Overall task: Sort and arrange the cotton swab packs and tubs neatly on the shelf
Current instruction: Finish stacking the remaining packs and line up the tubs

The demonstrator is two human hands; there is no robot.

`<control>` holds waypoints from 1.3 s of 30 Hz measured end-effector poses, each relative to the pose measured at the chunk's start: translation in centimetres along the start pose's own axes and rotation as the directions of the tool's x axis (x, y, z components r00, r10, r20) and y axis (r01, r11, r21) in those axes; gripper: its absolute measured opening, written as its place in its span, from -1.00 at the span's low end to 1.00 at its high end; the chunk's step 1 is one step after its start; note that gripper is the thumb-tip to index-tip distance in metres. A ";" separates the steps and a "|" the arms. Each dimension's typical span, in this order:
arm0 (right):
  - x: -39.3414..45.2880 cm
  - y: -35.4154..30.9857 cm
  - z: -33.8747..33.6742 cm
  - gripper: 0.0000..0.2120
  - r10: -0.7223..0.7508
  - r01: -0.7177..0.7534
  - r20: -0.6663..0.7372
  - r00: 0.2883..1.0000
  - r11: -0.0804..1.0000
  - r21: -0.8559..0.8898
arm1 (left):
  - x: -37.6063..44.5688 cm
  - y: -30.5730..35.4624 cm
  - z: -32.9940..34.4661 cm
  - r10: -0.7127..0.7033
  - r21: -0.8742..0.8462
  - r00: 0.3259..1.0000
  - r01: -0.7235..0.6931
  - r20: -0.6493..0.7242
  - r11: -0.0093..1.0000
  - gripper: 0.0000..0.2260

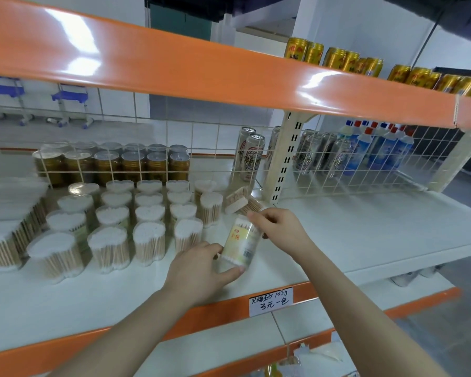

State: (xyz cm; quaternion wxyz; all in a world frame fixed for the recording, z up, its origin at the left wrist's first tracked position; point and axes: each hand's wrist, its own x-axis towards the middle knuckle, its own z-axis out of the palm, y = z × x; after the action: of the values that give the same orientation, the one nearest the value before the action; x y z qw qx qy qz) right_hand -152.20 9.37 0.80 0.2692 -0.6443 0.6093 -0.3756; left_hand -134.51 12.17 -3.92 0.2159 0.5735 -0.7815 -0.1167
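A clear round tub of cotton swabs with a yellow label lies tilted just above the white shelf. My left hand grips its near end, thumb curled under. My right hand pinches its far end from the right. Left of it, several heart-shaped swab tubs stand upright in rows. Flat swab packs are stacked at the far left. Two loose swab packs lean against each other just behind the held tub.
A wire grid backs the shelf, with gold cans and tall silver cans behind it. An orange shelf edge hangs overhead. A handwritten price tag sits on the front rail. Blue bottles stand right of the slotted upright.
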 end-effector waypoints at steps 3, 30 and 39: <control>-0.1 -0.2 0.0 -0.63 -0.003 0.003 0.018 1.000 1.000 0.015 | -0.5 0.0 -0.1 -0.024 -0.058 1.000 0.024 0.002 0.998 -0.54; -0.9 -0.8 0.9 -0.85 -0.046 0.017 0.129 0.991 0.975 0.220 | -1.8 -1.0 -0.4 -0.119 -0.203 0.993 0.114 -0.011 0.973 -0.60; -1.3 -0.4 0.5 -0.93 -0.043 0.009 0.158 0.986 0.977 0.211 | -1.5 -1.1 -0.1 -0.123 -0.104 0.992 0.121 -0.012 0.987 -0.58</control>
State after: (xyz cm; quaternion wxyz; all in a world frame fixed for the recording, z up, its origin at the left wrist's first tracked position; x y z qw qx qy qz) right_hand -151.57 10.61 0.67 0.3794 -0.6487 0.5338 -0.3877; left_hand -133.13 13.27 -4.60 0.2448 0.6094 -0.7359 -0.1647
